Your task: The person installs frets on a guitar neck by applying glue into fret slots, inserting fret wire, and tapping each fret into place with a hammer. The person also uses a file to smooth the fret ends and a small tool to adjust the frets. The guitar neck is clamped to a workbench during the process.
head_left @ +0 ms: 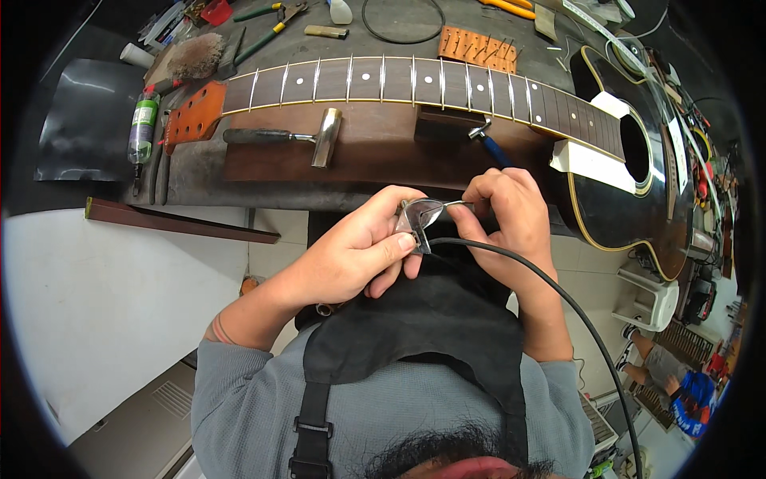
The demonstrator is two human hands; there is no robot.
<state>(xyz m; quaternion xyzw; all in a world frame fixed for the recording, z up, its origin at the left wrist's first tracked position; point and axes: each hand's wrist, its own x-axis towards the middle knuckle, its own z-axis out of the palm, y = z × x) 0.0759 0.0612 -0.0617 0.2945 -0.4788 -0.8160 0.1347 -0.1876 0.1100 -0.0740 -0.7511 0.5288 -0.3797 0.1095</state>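
Observation:
My left hand (355, 251) is closed around a small silvery, partly see-through piece (421, 215) with a curved edge, its thumb pressed on the lower end. My right hand (511, 219) pinches the end of a thin wire-like strip (453, 203) that reaches to that piece. Both hands are over my black apron (399, 303), in front of the bench. A black cable (550, 283) runs from the lower right up to the held piece; whether it joins it I cannot tell. Beyond lies a guitar neck (367, 80) with silver frets, and its black body (630, 199) at right.
On the bench are a hammer (325, 140), a blue-handled hammer (491, 144), a bottle (144, 128), a wooden block with pins (479, 49), pliers (271, 30) and a brush (195, 57). A white panel (120, 303) is at left. Another person (670, 375) appears at far right.

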